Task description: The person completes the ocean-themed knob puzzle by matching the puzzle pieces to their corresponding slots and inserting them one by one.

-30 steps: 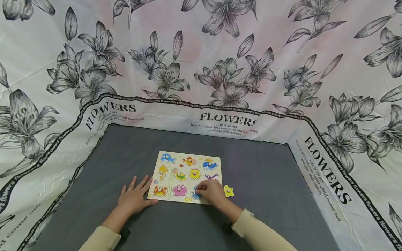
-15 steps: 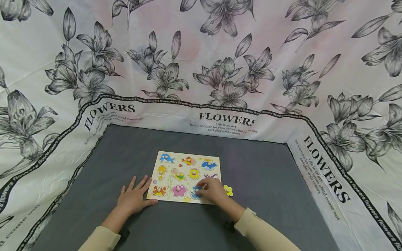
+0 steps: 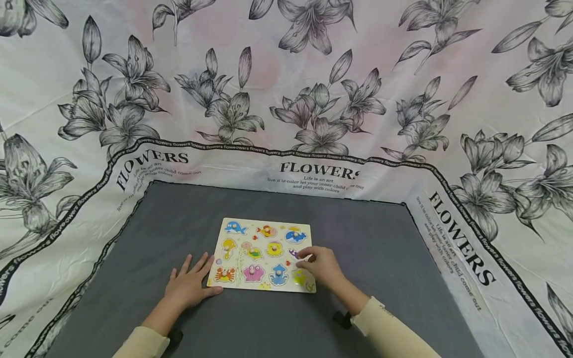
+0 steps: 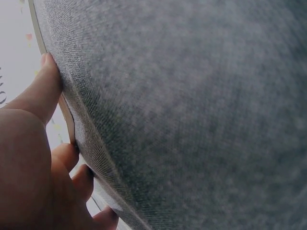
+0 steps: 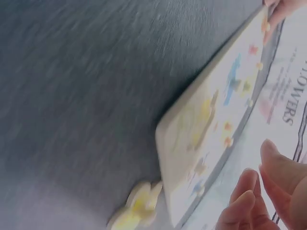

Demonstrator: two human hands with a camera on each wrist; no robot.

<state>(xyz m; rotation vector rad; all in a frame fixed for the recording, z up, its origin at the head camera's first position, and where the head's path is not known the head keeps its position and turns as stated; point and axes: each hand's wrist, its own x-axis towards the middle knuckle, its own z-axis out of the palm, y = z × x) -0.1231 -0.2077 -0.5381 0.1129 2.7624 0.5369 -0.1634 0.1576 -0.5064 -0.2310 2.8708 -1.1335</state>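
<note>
A wooden knob puzzle board (image 3: 264, 291) with sea-animal pieces lies on the dark cloth. My left hand (image 3: 185, 286) rests at its left side, fingers spread, thumb along the lower left corner; the left wrist view shows the thumb (image 4: 41, 91) at the board's edge. My right hand (image 3: 324, 266) hovers over the right edge near the purple piece (image 3: 293, 253), holding nothing, thumb and fingertips apart. The blue octopus piece (image 3: 278, 275) sits in its slot. A yellow star piece (image 5: 136, 211) lies beside the board's edge in the right wrist view; my right hand hides it in the head view.
The star-shaped slot (image 3: 301, 277) at the board's lower right corner shows no knob. A pink piece (image 3: 253, 273) and a crab piece (image 3: 225, 274) sit in the bottom row. Flower-printed cloth (image 3: 233, 159) rises behind the dark table cloth (image 3: 380, 238).
My right hand has let go of the blue octopus piece, now flat in its slot, and moved right and slightly up. The left hand keeps its place. The head view has shifted slightly.
</note>
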